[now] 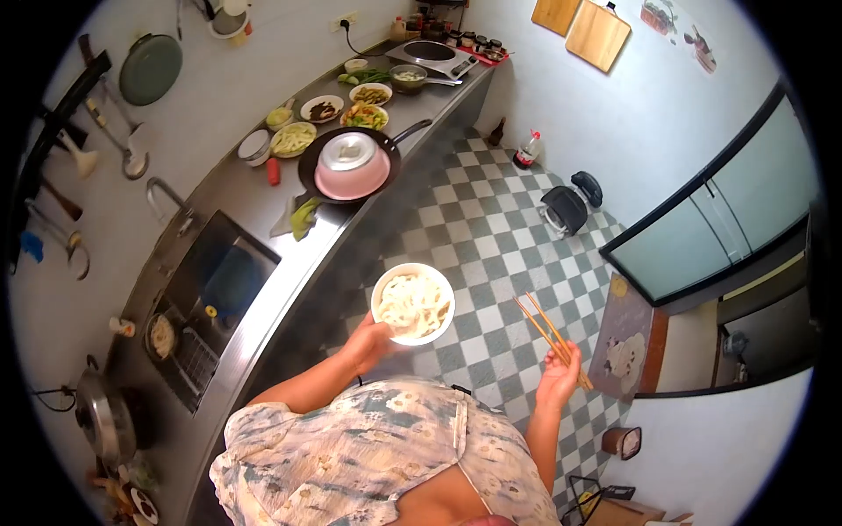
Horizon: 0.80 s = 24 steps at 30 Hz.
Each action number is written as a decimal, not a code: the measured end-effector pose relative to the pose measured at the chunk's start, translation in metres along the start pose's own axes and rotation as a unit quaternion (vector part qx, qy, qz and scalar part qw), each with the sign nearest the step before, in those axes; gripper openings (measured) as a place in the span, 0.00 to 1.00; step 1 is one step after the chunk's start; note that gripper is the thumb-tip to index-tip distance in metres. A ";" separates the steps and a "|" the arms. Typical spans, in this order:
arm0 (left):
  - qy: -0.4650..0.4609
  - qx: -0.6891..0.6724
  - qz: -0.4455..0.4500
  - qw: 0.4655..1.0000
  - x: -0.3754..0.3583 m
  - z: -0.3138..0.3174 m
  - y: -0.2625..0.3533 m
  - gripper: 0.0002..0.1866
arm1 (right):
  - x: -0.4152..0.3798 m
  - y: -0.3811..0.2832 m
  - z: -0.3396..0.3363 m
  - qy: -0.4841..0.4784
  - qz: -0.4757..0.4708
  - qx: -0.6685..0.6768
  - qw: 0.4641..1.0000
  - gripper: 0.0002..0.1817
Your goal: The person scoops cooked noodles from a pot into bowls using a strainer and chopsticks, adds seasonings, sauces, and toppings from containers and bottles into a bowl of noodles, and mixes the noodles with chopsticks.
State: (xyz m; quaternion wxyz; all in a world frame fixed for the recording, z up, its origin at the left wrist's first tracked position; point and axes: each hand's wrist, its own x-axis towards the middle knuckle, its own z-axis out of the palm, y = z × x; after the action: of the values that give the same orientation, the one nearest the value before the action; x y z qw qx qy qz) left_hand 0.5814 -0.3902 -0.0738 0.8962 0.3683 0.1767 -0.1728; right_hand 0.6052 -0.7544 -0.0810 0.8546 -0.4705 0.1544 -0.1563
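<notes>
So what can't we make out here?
All head view:
- Left hand: some fingers, hidden by the round white bowl.
- Lower layers of the pale noodle-like strips: covered by the top ones.
- Middle of the black frying pan: hidden by the pink, silver-topped vessel.
- Labels on the small dark-topped jars: too small.

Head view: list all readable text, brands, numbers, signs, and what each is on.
None can be read.
Red-capped bottle on the floor: label too small and blurred.
Jars near the cooktop: any labels too small.
Cooktop: any panel markings too small.
White bowl in the left hand: no lettering visible.
</notes>
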 end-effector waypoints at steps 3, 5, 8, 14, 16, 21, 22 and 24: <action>-0.038 -0.008 -0.019 0.999 0.080 0.028 0.023 0.41 | 0.067 -0.016 -0.004 0.047 -0.017 0.012 0.999 0.17; -0.052 0.001 -0.029 0.998 0.129 0.055 0.044 0.41 | 0.105 -0.021 -0.009 0.074 -0.038 0.013 0.996 0.17; -0.057 0.001 -0.030 0.998 0.198 0.094 0.070 0.38 | 0.166 -0.017 -0.014 0.124 -0.033 0.030 0.991 0.18; -0.040 -0.020 -0.008 0.999 0.336 0.144 0.099 0.36 | 0.330 -0.008 -0.010 0.152 -0.005 0.015 0.988 0.16; -0.004 -0.028 0.005 1.000 0.377 0.155 0.106 0.40 | 0.399 -0.007 0.003 0.147 0.010 0.014 0.989 0.16; 0.080 -0.055 0.056 0.994 0.463 0.185 0.119 0.40 | 0.581 -0.018 0.085 0.050 0.025 -0.018 0.998 0.17; 0.090 -0.061 0.062 0.992 0.478 0.192 0.126 0.40 | 0.612 -0.018 0.108 0.025 0.022 -0.034 0.999 0.17; 0.109 -0.082 0.083 0.987 0.511 0.204 0.139 0.39 | 0.664 -0.017 0.161 -0.069 -0.012 -0.052 0.996 0.17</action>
State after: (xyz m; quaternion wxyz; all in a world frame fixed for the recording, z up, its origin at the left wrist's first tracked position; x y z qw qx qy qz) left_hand 1.1297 -0.5364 -0.0811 0.9099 0.3240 0.2556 -0.0420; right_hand 1.2690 -0.9151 -0.0622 0.8356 -0.5259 0.0973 -0.1253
